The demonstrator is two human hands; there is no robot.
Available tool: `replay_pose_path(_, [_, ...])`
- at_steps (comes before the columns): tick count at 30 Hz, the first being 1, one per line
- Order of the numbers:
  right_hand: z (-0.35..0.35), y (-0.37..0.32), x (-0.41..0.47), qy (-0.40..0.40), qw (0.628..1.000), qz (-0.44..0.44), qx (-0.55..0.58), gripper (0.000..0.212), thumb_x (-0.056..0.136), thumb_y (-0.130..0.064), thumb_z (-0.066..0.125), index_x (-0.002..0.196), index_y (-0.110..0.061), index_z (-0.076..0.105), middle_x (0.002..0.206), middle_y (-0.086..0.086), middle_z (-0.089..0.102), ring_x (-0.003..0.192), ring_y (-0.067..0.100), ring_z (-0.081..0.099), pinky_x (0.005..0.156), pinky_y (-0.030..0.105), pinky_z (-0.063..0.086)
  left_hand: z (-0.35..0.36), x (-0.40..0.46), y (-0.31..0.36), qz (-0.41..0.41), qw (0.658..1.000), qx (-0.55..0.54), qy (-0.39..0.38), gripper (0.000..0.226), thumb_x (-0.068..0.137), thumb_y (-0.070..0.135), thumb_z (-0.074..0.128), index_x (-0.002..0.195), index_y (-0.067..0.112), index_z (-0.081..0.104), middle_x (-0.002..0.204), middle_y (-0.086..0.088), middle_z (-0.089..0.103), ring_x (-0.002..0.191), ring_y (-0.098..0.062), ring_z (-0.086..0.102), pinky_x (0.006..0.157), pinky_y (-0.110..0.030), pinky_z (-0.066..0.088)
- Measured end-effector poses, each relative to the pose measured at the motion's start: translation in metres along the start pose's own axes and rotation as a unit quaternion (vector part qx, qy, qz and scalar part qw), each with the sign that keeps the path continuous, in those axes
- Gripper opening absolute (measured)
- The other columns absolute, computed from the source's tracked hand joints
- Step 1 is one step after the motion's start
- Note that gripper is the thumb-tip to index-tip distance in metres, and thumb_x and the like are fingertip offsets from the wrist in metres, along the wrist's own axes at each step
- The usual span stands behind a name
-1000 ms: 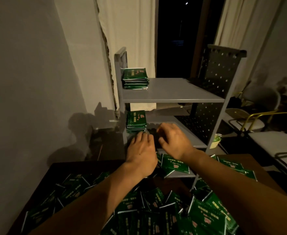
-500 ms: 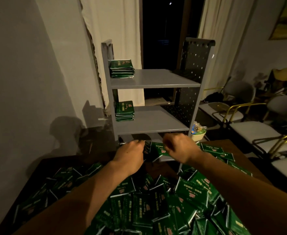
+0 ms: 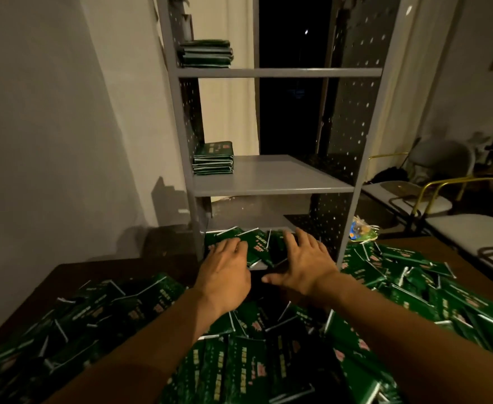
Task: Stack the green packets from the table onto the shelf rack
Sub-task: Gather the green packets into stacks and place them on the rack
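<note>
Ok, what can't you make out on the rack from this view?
- Head view: top of the rack is cut off by the frame edge.
- Packets under the left hand and right hand: count hidden.
- Packet print: too dim and blurred.

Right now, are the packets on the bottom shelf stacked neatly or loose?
Loose. The packets on the bottom shelf lie tilted and overlapping, unlike the squared middle-shelf stack. Both hands rest on them.
</note>
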State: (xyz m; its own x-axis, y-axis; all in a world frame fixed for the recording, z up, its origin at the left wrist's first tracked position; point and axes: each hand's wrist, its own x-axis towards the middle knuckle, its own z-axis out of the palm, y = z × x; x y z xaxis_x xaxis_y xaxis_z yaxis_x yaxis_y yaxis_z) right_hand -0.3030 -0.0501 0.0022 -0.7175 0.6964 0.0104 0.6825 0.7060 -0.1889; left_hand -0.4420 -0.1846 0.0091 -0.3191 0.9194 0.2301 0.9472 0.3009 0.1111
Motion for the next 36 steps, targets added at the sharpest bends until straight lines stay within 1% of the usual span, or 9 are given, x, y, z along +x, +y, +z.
replay_pose_path(2, [0.015, -0.002, 0.01, 0.022, 1.0, 0.011, -0.018, 0.111, 0.075, -0.084, 0.052, 0.156, -0.021, 0.011, 0.164, 0.014, 0.015, 0.151, 0.032, 0.016, 0.123, 0.049, 0.016, 0.013, 0.005, -0.005, 0.004, 1.0, 0.021, 0.011, 0.054, 0.098, 0.026, 0.049, 0.149, 0.01, 0.039, 0.152, -0.006, 0.043, 0.142, -0.021, 0.036, 0.123, -0.038, 0.02])
replay_pose_path(6, [0.035, 0.0, 0.01, 0.125, 0.988, -0.038, -0.079, 0.067, 0.093, -0.07, 0.04, 0.146, -0.03, 0.038, 0.144, 0.006, 0.046, 0.134, 0.027, 0.041, 0.112, 0.045, 0.034, 0.035, 0.0, -0.005, 0.012, 0.999, 0.04, 0.021, 0.057, 0.098, 0.028, 0.047, 0.15, 0.009, 0.036, 0.15, -0.007, 0.046, 0.142, -0.021, 0.038, 0.126, -0.042, 0.009])
replay_pose_path(11, [0.046, 0.002, 0.001, 0.232, 0.962, -0.124, -0.069, 0.035, 0.096, -0.041, 0.056, 0.13, -0.034, 0.055, 0.117, -0.004, 0.059, 0.109, 0.018, 0.056, 0.093, 0.036, 0.047, 0.052, -0.012, -0.007, 0.017, 0.998, 0.004, 0.062, 0.068, 0.096, 0.028, 0.05, 0.155, 0.009, 0.024, 0.153, -0.009, 0.043, 0.145, -0.022, 0.033, 0.127, -0.036, 0.003])
replay_pose_path(19, [0.013, 0.0, -0.038, 0.347, 0.922, -0.171, -0.008, 0.041, 0.09, -0.002, 0.063, 0.129, -0.016, 0.061, 0.116, 0.005, 0.066, 0.108, 0.023, 0.06, 0.097, 0.038, 0.048, 0.029, -0.042, -0.008, -0.084, 0.959, -0.212, 0.17, 0.084, 0.092, 0.032, 0.069, 0.155, 0.016, 0.016, 0.151, -0.012, 0.042, 0.138, -0.031, 0.041, 0.112, -0.043, 0.04])
replay_pose_path(24, [0.002, -0.019, -0.069, 0.202, 0.915, -0.175, 0.301, 0.033, 0.097, -0.005, 0.056, 0.123, -0.025, 0.061, 0.117, -0.008, 0.065, 0.117, 0.011, 0.059, 0.094, 0.025, 0.052, 0.017, -0.06, -0.016, -0.121, 0.88, -0.451, 0.087, 0.052, 0.09, 0.047, 0.07, 0.13, 0.018, 0.053, 0.133, -0.008, 0.062, 0.113, -0.019, 0.062, 0.094, -0.032, 0.053])
replay_pose_path(26, [0.004, -0.024, -0.077, 0.129, 0.903, -0.177, 0.37, 0.037, 0.099, -0.006, 0.055, 0.127, -0.03, 0.058, 0.119, -0.008, 0.066, 0.119, 0.013, 0.06, 0.097, 0.036, 0.056, 0.017, -0.071, -0.013, -0.131, 0.837, -0.529, 0.041, 0.053, 0.084, 0.06, 0.07, 0.116, 0.018, 0.064, 0.115, -0.009, 0.072, 0.102, -0.021, 0.07, 0.092, -0.038, 0.058])
replay_pose_path(30, [0.001, -0.026, -0.097, 0.049, 0.876, -0.15, 0.455, 0.039, 0.097, -0.008, 0.06, 0.13, -0.027, 0.055, 0.116, 0.001, 0.069, 0.108, 0.019, 0.067, 0.089, 0.039, 0.059, 0.014, -0.091, 0.002, -0.156, 0.716, -0.679, 0.033, 0.023, 0.097, 0.024, 0.065, 0.113, 0.009, 0.061, 0.114, -0.011, 0.071, 0.099, -0.028, 0.073, 0.071, -0.041, 0.063])
replay_pose_path(33, [-0.001, -0.016, -0.115, -0.03, 0.886, -0.081, 0.455, 0.048, 0.087, -0.018, 0.074, 0.129, -0.024, 0.051, 0.109, 0.003, 0.065, 0.09, 0.017, 0.07, 0.071, 0.027, 0.059, 0.014, -0.103, 0.006, -0.174, 0.687, -0.702, 0.063, 0.027, 0.098, 0.018, 0.062, 0.119, 0.001, 0.058, 0.117, -0.015, 0.069, 0.098, -0.03, 0.073, 0.064, -0.036, 0.062])
replay_pose_path(36, [0.007, -0.001, -0.121, -0.058, 0.881, -0.049, 0.468, 0.035, 0.09, -0.008, 0.068, 0.122, -0.008, 0.055, 0.095, 0.015, 0.067, 0.077, 0.026, 0.066, 0.075, 0.042, 0.056, 0.017, -0.112, 0.001, -0.184, 0.71, -0.677, 0.053, 0.024, 0.094, 0.015, 0.068, 0.114, 0.003, 0.064, 0.112, -0.015, 0.073, 0.1, -0.032, 0.072, 0.081, -0.047, 0.062])
